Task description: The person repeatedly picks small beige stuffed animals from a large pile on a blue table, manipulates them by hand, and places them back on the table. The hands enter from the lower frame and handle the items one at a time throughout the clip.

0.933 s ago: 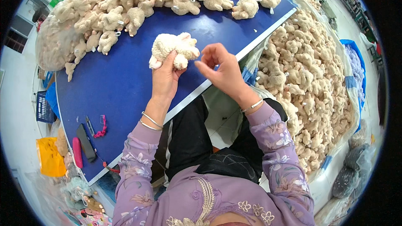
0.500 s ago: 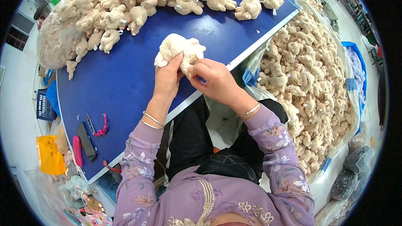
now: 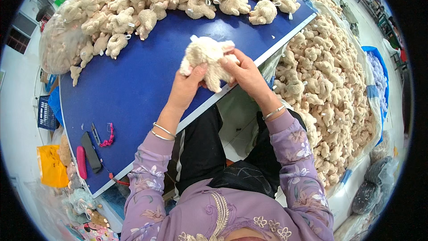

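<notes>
A cream plush toy [image 3: 206,58] with fleecy fabric and pinkish feet is held between both my hands above the blue table's [image 3: 133,89] right edge. My left hand [image 3: 189,82] grips its lower left side, thumb pressed on top. With thumb and fingers, my right hand [image 3: 244,69] pinches a limb on the toy's right side. The fingers under the toy are partly hidden. Beyond my hands, a heap of similar plush toys [image 3: 147,18], several with small white tags, covers the table's far side.
To the right stands a large sack [image 3: 372,93] filled with similar plush toys [image 3: 327,85]. At the table's left corner lie thread snips [image 3: 95,133], a pink cord [image 3: 108,140], a dark grey bar [image 3: 91,152] and a pink case [image 3: 81,162]. A blue crate [image 3: 46,112] stands beyond the left edge.
The plush toy has moved right and been turned, its limbs now spread. My right hand has shifted from pinching at its lower edge to gripping a limb on its right side.
</notes>
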A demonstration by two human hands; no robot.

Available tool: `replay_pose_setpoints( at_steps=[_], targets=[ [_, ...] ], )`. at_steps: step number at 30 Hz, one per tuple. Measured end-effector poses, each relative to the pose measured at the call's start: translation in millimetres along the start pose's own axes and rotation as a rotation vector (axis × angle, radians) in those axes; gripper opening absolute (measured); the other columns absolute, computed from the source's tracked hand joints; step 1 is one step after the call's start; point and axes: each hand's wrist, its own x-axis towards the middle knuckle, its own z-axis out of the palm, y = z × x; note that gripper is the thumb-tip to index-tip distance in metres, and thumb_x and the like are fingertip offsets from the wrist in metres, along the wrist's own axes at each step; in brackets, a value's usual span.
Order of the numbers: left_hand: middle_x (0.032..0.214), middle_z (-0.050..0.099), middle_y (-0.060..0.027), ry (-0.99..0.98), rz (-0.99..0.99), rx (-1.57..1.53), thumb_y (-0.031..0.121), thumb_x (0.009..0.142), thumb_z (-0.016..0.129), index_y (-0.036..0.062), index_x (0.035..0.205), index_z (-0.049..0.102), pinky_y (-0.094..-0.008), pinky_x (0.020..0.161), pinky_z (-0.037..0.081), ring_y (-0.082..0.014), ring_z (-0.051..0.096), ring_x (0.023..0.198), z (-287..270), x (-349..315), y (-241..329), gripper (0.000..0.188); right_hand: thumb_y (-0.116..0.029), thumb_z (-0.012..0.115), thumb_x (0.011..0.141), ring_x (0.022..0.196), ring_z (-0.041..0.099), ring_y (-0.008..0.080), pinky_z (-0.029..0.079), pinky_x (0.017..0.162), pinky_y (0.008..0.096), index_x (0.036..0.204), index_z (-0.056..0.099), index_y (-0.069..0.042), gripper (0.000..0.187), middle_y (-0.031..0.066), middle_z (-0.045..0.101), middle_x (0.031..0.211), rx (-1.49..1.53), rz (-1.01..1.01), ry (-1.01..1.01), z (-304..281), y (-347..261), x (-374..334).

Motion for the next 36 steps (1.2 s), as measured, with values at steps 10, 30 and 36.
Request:
replay_pose_setpoints(
  at_steps=[10,30,36],
  targets=[
    [0.087,0.062,-0.0035,0.224,0.291,0.527,0.026,0.097,0.055,0.0014,0.123,0.050,-0.0206,0.060,0.045,-0.0079,0.056,0.073,-45,38,37,0.036,-0.057,0.044,0.095,0.080,0.061,0.0192,0.052,0.075,0.0350,0.133,0.045,-0.003,0.066,0.0135,0.063,0.113,0.809,-0.560,-0.295,-82,-42,-1],
    [0.093,0.068,-0.0101,0.139,0.300,0.634,0.014,0.085,0.070,-0.0028,0.102,0.060,-0.0276,0.075,0.052,-0.0134,0.064,0.085,-29,44,21,0.025,-0.023,0.083,0.072,0.085,0.063,0.0178,0.052,0.075,0.0302,0.133,0.040,-0.001,0.078,0.0149,0.057,0.119,-0.345,-0.267,-0.106,13,-1,3],
    [0.085,0.063,-0.0002,-0.032,0.159,0.300,0.019,0.092,0.064,-0.0003,0.104,0.060,-0.0173,0.055,0.040,-0.0040,0.059,0.073,7,0,26,0.023,-0.013,0.067,0.084,0.089,0.064,0.0170,0.052,0.078,0.0304,0.118,0.054,0.000,0.039,0.0111,0.066,0.096,-0.289,-0.289,0.070,3,15,10]
  ],
)
